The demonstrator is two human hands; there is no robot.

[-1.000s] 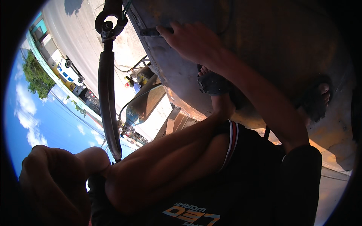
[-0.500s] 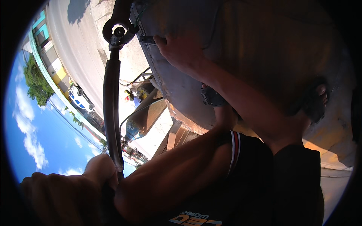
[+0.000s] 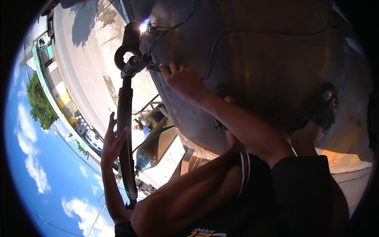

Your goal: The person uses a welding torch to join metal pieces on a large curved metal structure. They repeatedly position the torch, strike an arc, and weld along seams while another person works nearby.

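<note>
A long dark metal rod [image 3: 125,130] with a ring-shaped joint [image 3: 128,51] at its far end stands along the left edge of a large dark metal plate [image 3: 268,51]. Beside the rod's middle is my left hand [image 3: 113,144], fingers apart, its thumb lying against the rod. My right hand [image 3: 182,81], over the plate, has its fingertips closed on the end of a short dark bar [image 3: 153,68] next to the joint. Beyond the joint, a bright welding arc [image 3: 143,27] glows at the plate's edge; what makes it is hard to see.
A green wire [image 3: 171,28] and a thin dark cable [image 3: 252,31] cross the plate. My sandalled foot [image 3: 325,104] rests on it at right. Gas cylinders [image 3: 156,144] lie below the plate's left edge. Beyond are a road [image 3: 77,59] and vehicles [image 3: 94,140].
My left hand has left the rod's near end, opened and moved up beside its middle. A bright arc now shows at the plate's edge. The view has shifted, so the joint sits lower.
</note>
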